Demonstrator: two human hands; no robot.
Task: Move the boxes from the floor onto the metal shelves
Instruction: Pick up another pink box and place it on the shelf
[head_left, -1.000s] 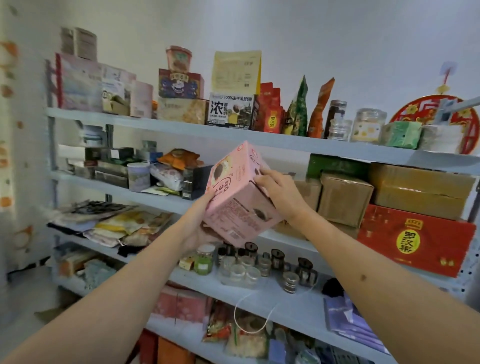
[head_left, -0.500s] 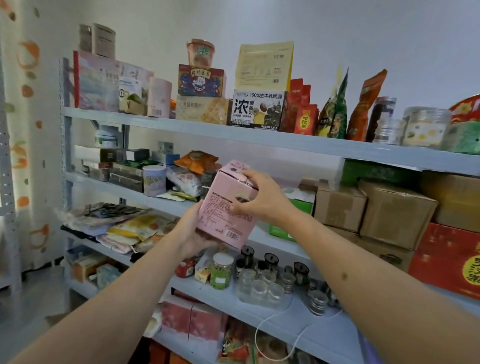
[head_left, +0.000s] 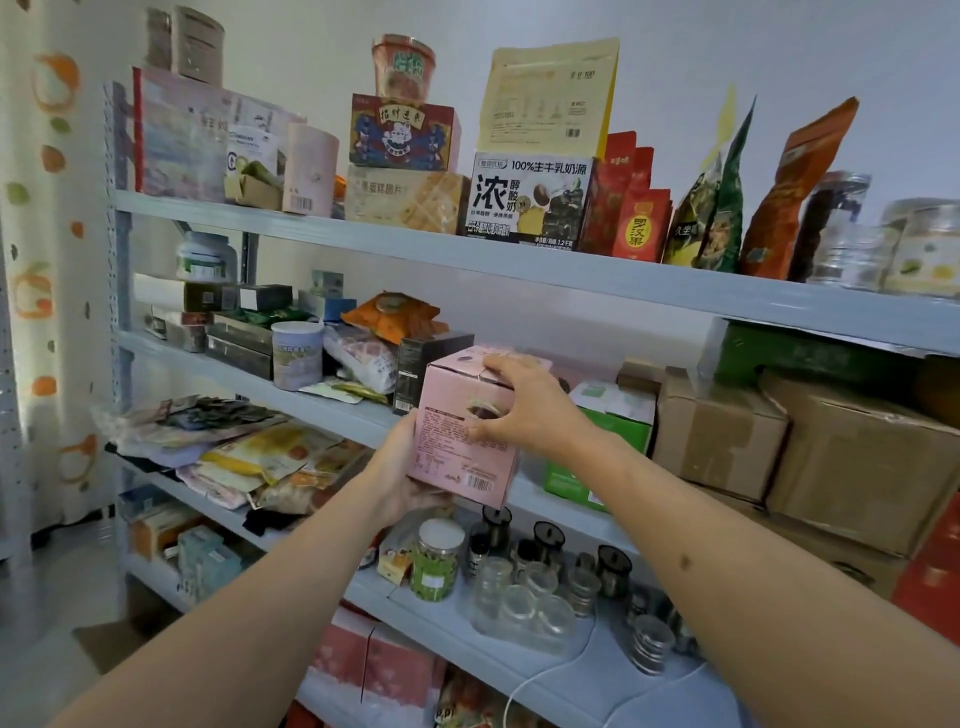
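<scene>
Head view: both hands grip the pink box (now upright, nearer the metal shelves); left hand cups its base, right hand fingers curl over the top.

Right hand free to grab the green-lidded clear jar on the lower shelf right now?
Probably not: the right hand grips the pink cardboard box together with the left hand. The jar stands unblocked below, but needs a freed hand.

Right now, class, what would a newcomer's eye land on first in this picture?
The pink box at centre, held by both hands in front of the second shelf: the left hand supports it from below, and the right hand grips its top. Next, the bold black-and-white milk carton on the top shelf and the brown cardboard boxes at right.
</scene>
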